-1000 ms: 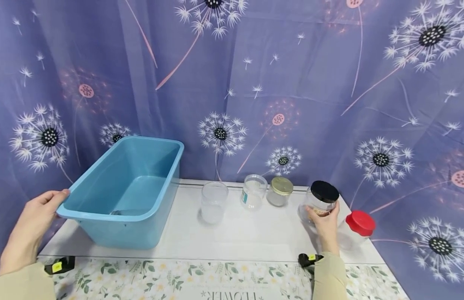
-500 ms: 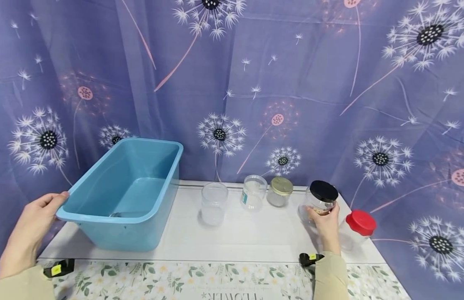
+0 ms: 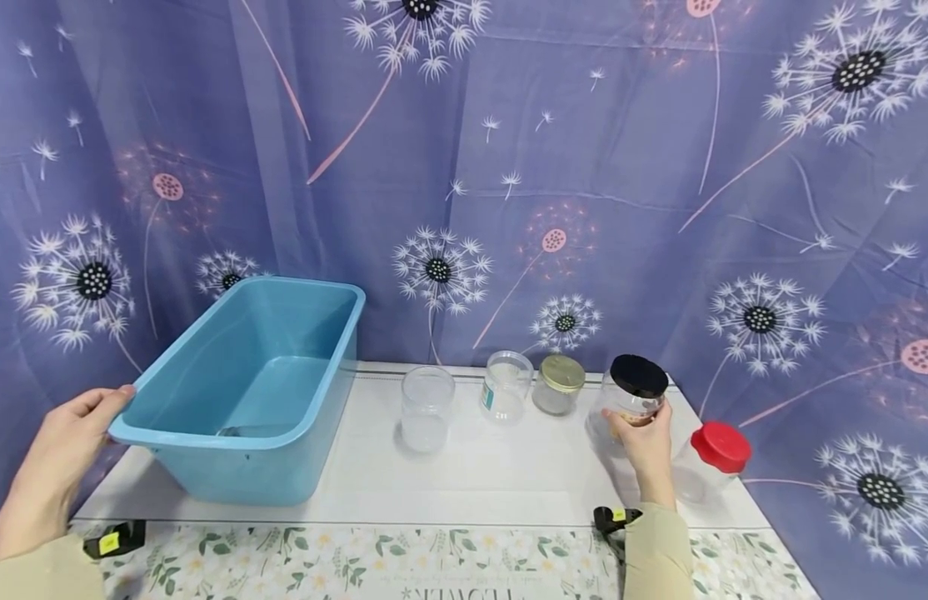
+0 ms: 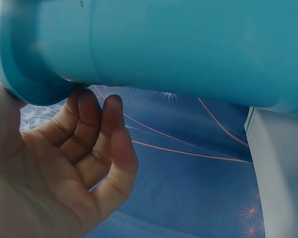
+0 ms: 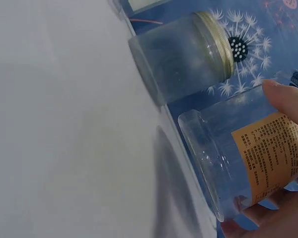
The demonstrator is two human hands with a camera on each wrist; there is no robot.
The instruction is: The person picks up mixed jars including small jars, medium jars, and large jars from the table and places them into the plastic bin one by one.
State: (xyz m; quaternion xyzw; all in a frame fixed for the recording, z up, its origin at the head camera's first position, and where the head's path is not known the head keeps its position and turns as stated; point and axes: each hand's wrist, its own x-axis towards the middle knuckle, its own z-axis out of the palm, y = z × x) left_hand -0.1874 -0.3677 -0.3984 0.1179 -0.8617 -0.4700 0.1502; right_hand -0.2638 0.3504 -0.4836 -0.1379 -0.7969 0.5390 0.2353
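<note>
At the left, my left hand (image 3: 55, 458) grips the near-left corner of a blue plastic tub (image 3: 239, 475). The left wrist view has the fingers (image 4: 92, 111) curled beneath the tub's rim (image 4: 25, 91). On the right, my right hand (image 3: 647, 450) holds a clear jar with a black lid (image 3: 638, 377), fingers and thumb around its sides. An orange label with printed text (image 5: 268, 153) shows on this jar in the right wrist view, and its shadow falls on the white surface. Right beside the hand stands a clear jar with a red lid (image 3: 719, 450).
A jar with a gold lid (image 3: 558, 387), a clear open jar with a teal label (image 3: 506, 390) and a clear container (image 3: 426, 408) stand along the back of the white table (image 3: 494, 475). A floral mat (image 3: 321, 554) lies in front, a purple curtain (image 3: 621, 167) behind.
My right hand and the black-lidded jar have shifted slightly left. My left hand keeps its grip on the tub's corner.
</note>
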